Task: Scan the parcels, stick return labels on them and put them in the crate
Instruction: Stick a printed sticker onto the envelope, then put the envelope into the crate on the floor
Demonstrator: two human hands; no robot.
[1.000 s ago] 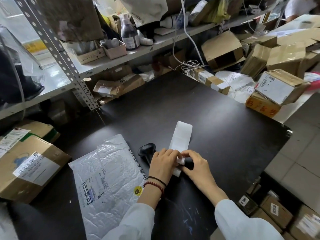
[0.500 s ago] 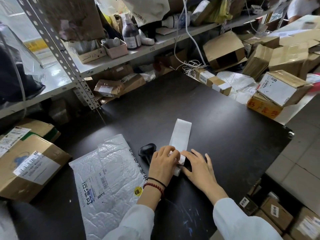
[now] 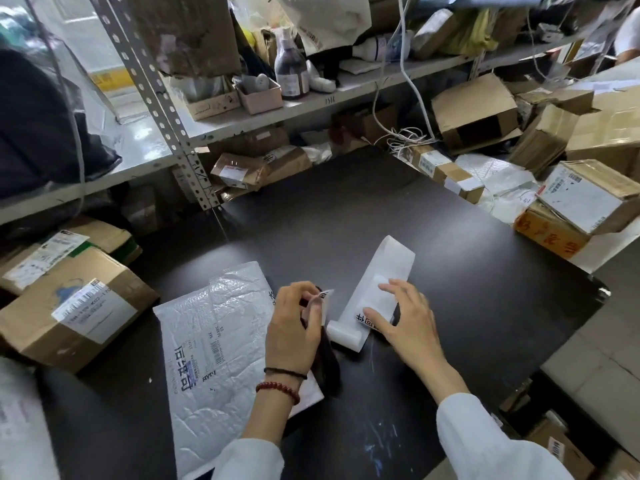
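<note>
A white bubble mailer (image 3: 214,344) with a printed shipping label lies flat on the dark table (image 3: 433,271). My left hand (image 3: 294,327) pinches a small white return label (image 3: 323,299) peeled off the strip, lifted just right of the mailer. My right hand (image 3: 401,317) presses with spread fingers on the white label strip (image 3: 381,282), which stretches away across the table and curls at its near end. The black scanner (image 3: 327,362) lies under my left hand, mostly hidden.
Cardboard parcels (image 3: 69,303) sit at the table's left edge, more boxes (image 3: 585,199) pile at the right. A metal shelf (image 3: 311,109) with bottles, boxes and cables runs along the back. Boxes (image 3: 561,448) lie on the floor at lower right.
My left hand has peeled a label off the strip and lifted it leftward. My right hand opened and now presses the strip flat. The strip has shifted slightly right.
</note>
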